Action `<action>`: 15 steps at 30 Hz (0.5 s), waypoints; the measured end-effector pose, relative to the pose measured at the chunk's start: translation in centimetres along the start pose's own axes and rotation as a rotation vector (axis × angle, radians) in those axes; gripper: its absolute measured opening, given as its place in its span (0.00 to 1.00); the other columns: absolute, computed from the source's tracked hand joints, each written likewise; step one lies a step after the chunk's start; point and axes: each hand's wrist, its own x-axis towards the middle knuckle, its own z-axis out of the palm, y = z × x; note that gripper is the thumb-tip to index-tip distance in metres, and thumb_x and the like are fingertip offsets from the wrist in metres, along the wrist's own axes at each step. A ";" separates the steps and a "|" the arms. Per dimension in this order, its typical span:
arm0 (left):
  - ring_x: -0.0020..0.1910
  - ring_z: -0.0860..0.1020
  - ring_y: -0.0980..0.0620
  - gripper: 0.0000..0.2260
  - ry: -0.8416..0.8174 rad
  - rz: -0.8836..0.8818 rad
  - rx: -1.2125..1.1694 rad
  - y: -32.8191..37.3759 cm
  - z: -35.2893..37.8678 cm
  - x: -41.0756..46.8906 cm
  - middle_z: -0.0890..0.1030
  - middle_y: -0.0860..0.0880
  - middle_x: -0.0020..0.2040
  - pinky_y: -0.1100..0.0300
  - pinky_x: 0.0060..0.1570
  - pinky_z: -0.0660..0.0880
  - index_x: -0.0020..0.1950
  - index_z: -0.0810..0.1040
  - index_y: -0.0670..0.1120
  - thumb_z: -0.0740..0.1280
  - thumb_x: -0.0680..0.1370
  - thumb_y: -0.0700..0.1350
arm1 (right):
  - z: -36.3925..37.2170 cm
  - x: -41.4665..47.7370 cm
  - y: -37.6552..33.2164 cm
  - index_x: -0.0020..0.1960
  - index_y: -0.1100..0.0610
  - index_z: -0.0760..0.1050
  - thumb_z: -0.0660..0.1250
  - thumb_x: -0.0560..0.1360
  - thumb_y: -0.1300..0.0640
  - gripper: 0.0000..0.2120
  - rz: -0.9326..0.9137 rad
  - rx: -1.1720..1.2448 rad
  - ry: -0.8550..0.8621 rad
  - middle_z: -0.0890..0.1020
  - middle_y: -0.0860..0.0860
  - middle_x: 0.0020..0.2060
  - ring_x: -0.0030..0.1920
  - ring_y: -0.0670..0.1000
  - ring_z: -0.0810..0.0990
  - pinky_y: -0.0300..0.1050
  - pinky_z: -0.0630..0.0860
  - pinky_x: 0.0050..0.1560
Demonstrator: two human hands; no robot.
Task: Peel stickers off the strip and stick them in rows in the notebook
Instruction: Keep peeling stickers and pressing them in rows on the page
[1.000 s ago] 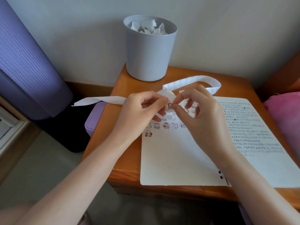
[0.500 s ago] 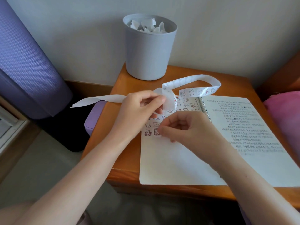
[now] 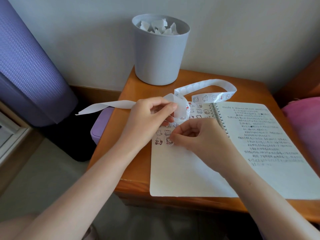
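Left hand (image 3: 149, 116) pinching strip (image 3: 121, 104), right hand (image 3: 202, 137) pinching sticker (image 3: 168, 141), bin (image 3: 159, 58) holding scraps (image 3: 159, 25)

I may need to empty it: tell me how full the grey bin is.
Nearly full: white paper scraps sit just below the rim of the grey bin.

Soft diffuse daylight, mid-dim, cool grey cast on wall (image 3: 242, 32); source not in view, direction unclear. No hard glare: purple roll (image 3: 31, 66) has a pale sheen, table (image 3: 136, 182) wood a mild one, white strip (image 3: 216, 83) bright but not blown out. Faint bluish shadow on notebook (image 3: 173, 170) page under right hand (image 3: 199, 135) & its forearm; space beside the table goes near black. Centre fairly sharp, handwriting on right page soft, not legible. Wide-angle warp: arms stretch twd bottom corners, straight edges bow near frame sides. Slight compression smear
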 end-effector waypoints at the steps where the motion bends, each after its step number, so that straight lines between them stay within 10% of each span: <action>1: 0.38 0.82 0.57 0.07 0.000 0.000 0.001 0.0 0.0 0.0 0.83 0.50 0.38 0.66 0.41 0.79 0.44 0.82 0.43 0.66 0.78 0.42 | 0.0 0.0 0.0 0.37 0.55 0.82 0.73 0.69 0.58 0.03 -0.003 -0.001 -0.003 0.84 0.54 0.34 0.34 0.54 0.78 0.41 0.72 0.35; 15: 0.38 0.82 0.57 0.07 0.011 -0.009 0.005 0.0 0.0 0.1 0.83 0.48 0.38 0.69 0.39 0.77 0.45 0.82 0.42 0.66 0.78 0.42 | 0.5 -0.2 0.0 0.37 0.56 0.81 0.72 0.70 0.60 0.03 -0.044 -0.029 0.040 0.80 0.49 0.28 0.25 0.40 0.71 0.31 0.66 0.27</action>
